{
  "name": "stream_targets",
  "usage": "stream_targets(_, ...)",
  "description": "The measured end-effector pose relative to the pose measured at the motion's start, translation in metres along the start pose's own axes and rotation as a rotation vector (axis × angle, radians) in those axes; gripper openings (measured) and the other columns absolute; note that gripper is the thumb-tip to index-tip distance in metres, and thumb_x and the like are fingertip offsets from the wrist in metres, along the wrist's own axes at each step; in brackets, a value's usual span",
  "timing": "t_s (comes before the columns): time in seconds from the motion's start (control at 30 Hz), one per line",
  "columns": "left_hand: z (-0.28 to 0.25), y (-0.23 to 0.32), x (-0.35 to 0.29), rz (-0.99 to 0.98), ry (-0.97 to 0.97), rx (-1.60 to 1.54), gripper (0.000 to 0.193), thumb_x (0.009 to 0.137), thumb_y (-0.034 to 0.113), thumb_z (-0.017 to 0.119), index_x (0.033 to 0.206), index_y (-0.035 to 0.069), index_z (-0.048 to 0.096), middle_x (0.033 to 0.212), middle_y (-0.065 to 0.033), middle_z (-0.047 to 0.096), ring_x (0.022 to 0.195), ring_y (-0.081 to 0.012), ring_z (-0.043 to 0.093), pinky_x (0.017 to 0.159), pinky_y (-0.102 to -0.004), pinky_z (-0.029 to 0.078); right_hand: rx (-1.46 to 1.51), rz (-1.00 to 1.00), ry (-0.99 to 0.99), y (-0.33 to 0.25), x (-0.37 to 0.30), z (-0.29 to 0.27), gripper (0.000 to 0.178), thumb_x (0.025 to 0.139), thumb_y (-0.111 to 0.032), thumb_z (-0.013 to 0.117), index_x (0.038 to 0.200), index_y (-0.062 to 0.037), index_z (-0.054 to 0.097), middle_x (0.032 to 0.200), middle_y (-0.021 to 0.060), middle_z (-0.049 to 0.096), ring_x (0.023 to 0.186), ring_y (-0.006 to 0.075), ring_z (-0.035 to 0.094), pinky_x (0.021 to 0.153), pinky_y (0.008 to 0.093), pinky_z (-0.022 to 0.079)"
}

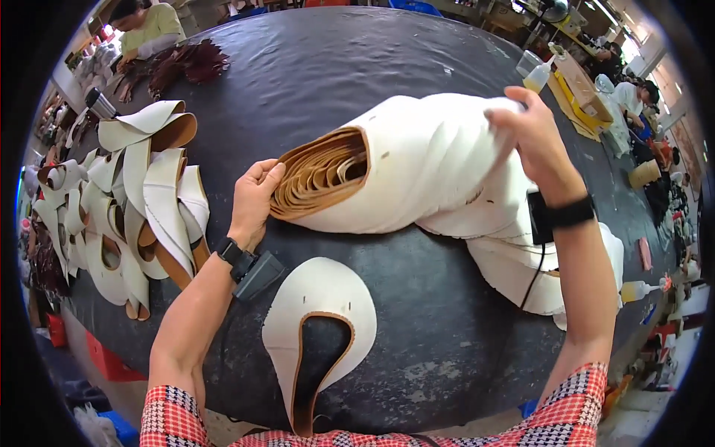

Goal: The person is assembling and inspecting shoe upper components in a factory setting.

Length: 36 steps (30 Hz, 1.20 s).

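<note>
A thick, fanned-out stack of white leather shoe uppers (417,164) with tan undersides lies across the middle of the table. At its left end, where the nested tan edges show, my left hand (257,195) is closed on the rim of the uppers. My right hand (538,138) is over the upper right of the stack, fingers apart and partly smeared by motion; whether it touches the leather I cannot tell. Nearer to me, a single white upper (322,287) lies flat, its U-shaped opening toward me and two small dark marks on it.
On the left is a loose heap of white uppers (104,246). Dark red pieces (186,67) lie at the far left before a seated person (149,30). Bottles of yellowish liquid (538,76) and a cardboard box (577,93) stand along the right edge of the dark table (432,357).
</note>
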<state>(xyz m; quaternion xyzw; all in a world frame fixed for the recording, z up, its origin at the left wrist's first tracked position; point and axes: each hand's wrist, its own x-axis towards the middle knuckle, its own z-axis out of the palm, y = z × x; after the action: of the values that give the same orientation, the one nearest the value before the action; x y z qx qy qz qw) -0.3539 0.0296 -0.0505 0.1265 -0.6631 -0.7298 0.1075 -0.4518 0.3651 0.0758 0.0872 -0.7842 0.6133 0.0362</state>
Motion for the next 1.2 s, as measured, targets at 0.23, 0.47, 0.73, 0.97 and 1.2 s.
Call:
stream_targets(0.23, 0.017, 0.007, 0.016, 0.308, -0.163, 0.289, 0.021, 0.086, 0.011, 0.056, 0.103, -0.001, 0.056, 0.092, -0.0027, 0.061, 0.082, -0.0068, 0.055, 0.076, -0.0203, 0.044, -0.074, 0.386, 0.049, 0.028, -0.075, -0.061, 0.035, 0.077, -0.019, 0.066, 0.101, 0.0006, 0.05, 0.08, 0.0041, 0.055, 0.068, 0.0113, 0.055, 0.06, 0.0242, 0.045)
stream_targets(0.47, 0.022, -0.004, 0.018, 0.219, -0.14, 0.134, 0.022, 0.087, 0.015, 0.056, 0.105, 0.001, 0.056, 0.094, -0.0019, 0.059, 0.085, -0.0068, 0.054, 0.078, -0.0202, 0.043, -0.7, 0.775, 0.152, 0.085, 0.012, -0.133, 0.024, 0.082, -0.026, 0.059, 0.08, -0.0027, 0.054, 0.071, 0.0006, 0.05, 0.057, 0.0097, 0.044, 0.053, 0.0231, 0.039)
stream_targets(0.73, 0.016, -0.004, 0.02, 0.165, -0.124, 0.233, 0.024, 0.088, 0.018, 0.056, 0.104, 0.0, 0.057, 0.09, -0.0004, 0.059, 0.082, -0.0056, 0.053, 0.075, -0.0193, 0.043, -0.651, 0.709, -0.022, 0.09, 0.042, -0.07, 0.057, 0.082, -0.06, 0.046, 0.084, -0.0037, 0.058, 0.067, 0.0026, 0.05, 0.06, 0.013, 0.048, 0.059, 0.0274, 0.042)
stream_targets(0.97, 0.009, -0.017, 0.031, 0.194, -0.122, 0.187, 0.025, 0.088, 0.018, 0.057, 0.105, 0.0, 0.058, 0.088, 0.0, 0.059, 0.079, -0.0053, 0.053, 0.072, -0.0181, 0.044, -0.306, 0.442, -0.164, 0.06, 0.047, -0.082, 0.028, 0.08, -0.037, 0.064, 0.082, -0.0121, 0.05, 0.078, 0.0023, 0.052, 0.072, 0.0113, 0.049, 0.058, 0.0264, 0.043)
stream_targets(1.2, 0.011, -0.013, 0.026, 0.196, -0.125, 0.219, 0.023, 0.088, 0.017, 0.058, 0.104, 0.0, 0.058, 0.087, 0.0006, 0.059, 0.077, -0.0047, 0.052, 0.07, -0.0176, 0.044, -0.43, 0.679, -0.11, 0.061, 0.033, -0.088, 0.037, 0.078, -0.042, 0.062, 0.093, -0.0083, 0.056, 0.087, 0.0045, 0.053, 0.078, 0.0159, 0.048, 0.067, 0.0316, 0.04)
